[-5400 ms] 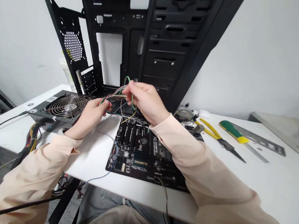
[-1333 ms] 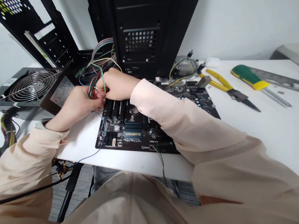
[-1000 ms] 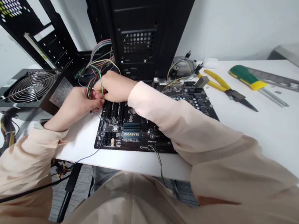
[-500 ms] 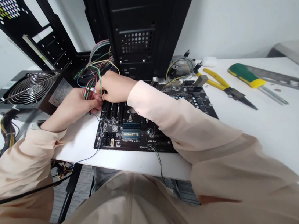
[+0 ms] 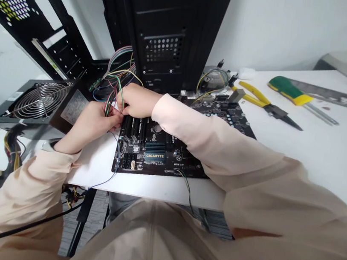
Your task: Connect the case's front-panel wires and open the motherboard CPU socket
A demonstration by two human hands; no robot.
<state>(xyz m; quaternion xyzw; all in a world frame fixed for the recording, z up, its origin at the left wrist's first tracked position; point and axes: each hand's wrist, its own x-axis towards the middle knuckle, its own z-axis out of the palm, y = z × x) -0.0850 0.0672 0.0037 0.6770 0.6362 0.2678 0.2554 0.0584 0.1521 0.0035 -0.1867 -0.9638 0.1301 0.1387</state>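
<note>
A black motherboard (image 5: pixel 155 156) lies on the white table. My left hand (image 5: pixel 95 120) is closed round a bundle of thin coloured wires (image 5: pixel 113 95) at the board's left edge. Fingers of my right hand (image 5: pixel 137 100) are pinched on the same wires, close beside the left fingertips, over the board's upper left corner. Whatever connector sits between the fingertips is hidden. From the hands the wires run up to a small green circuit board (image 5: pixel 94 85) by the black case. A blue wire (image 5: pixel 115 169) hangs from near my left hand across the board's left edge.
Behind the board stands a black computer case (image 5: pixel 179 14). On the left is a power supply with a fan grille (image 5: pixel 43 101). To the right lie yellow pliers (image 5: pixel 261 100), a green and yellow screwdriver (image 5: pixel 290 91) and a metal strip (image 5: pixel 333 95). A cooler (image 5: pixel 213 78) sits behind the board.
The whole view has shifted slightly, so things appear a little further right. Both hands stay together on the wires at the board's corner, with only slight finger movement.
</note>
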